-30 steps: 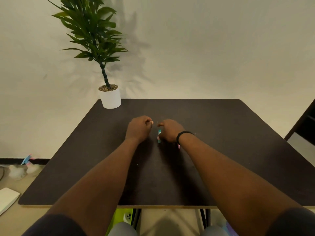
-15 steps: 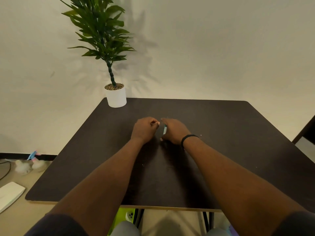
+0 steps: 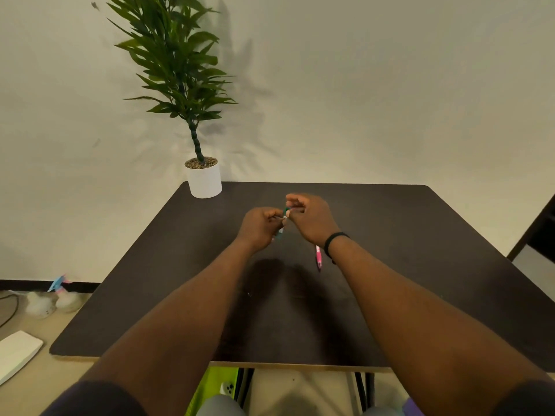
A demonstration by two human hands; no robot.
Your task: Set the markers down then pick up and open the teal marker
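Pink pen point(image 3: 318, 257) lies on dark table point(image 3: 450, 265) just under right wrist. Left hand point(image 3: 260, 227), fingers curled, grips green pen point(image 3: 281, 226); right hand point(image 3: 310, 219) pinches its upper end, above mid-table. Potted plant point(image 3: 203, 178) at far left corner

The dark table point(image 3: 420, 265) lies bare to the right of the right hand point(image 3: 312, 220) and to the left of the left hand point(image 3: 261, 226), so a hand could pass freely on either side. The only tall obstacle is the potted plant point(image 3: 204, 181) at the far left corner, well apart from both hands. A pink pen point(image 3: 318, 258) lies beside the right wrist, low on the tabletop.
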